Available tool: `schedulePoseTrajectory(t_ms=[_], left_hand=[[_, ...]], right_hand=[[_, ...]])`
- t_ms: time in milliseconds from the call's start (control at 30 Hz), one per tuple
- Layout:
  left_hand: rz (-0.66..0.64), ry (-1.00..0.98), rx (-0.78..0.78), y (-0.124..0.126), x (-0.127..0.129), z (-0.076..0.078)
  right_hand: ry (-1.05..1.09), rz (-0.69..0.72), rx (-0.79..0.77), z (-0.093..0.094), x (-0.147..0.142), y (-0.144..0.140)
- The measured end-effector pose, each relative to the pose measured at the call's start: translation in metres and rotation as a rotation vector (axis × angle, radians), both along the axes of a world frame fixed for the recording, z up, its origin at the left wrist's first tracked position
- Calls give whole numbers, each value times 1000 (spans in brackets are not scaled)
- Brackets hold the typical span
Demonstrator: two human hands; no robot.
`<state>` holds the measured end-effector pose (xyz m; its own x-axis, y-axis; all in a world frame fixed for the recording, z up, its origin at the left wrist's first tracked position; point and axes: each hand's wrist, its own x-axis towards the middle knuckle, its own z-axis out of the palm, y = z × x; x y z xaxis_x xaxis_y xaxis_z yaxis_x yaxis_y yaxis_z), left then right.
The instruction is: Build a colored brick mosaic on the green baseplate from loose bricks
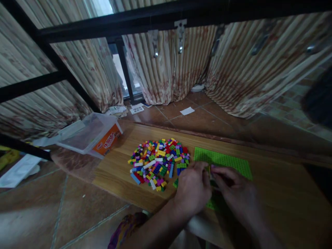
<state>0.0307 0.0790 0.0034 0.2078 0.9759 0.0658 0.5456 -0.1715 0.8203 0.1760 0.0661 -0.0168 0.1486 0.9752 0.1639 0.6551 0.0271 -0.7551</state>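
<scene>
Both hands [211, 186] together over green baseplate [228, 162], bricks [158, 162] left.

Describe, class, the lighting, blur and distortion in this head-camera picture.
Head view: daylight glares through the window gap at top; the wooden board is dim; both the left hand and right hand look soft; the black frame bars bow from wide-angle distortion; the brick pile stays fairly sharp.

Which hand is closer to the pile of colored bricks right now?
The left. The left hand sits just right of the pile of bricks, almost at its edge. The right hand lies farther right, over the near edge of the green baseplate.
</scene>
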Motion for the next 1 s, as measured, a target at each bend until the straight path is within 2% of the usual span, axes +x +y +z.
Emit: schedulePoseTrajectory(t_ms=[100, 267, 400, 500, 567, 633, 767, 800, 900, 1000], left_hand=[[111, -113, 12, 5, -8, 6], [144, -182, 22, 8, -21, 9], [148, -232, 46, 8, -28, 9], [159, -221, 63, 14, -41, 12], [187, -128, 72, 25, -61, 14], [273, 8, 62, 38, -91, 16], [524, 159, -16, 61, -163, 16], [571, 294, -83, 63, -178, 16], [556, 388, -149, 63, -205, 12], [481, 419, -179, 60, -209, 8]], right_hand=[[-56, 108, 64, -2, -18, 0], [-118, 280, 146, -14, -45, 1], [-193, 312, 208, -30, -60, 7], [-202, 315, 185, -35, -70, 13], [-167, 328, 139, -34, -76, 15], [-135, 328, 105, -31, -80, 17], [-115, 317, 82, -28, -84, 19], [-110, 318, 82, -29, -84, 19], [-98, 325, 92, -30, -83, 19], [-96, 318, 99, -31, -81, 18]])
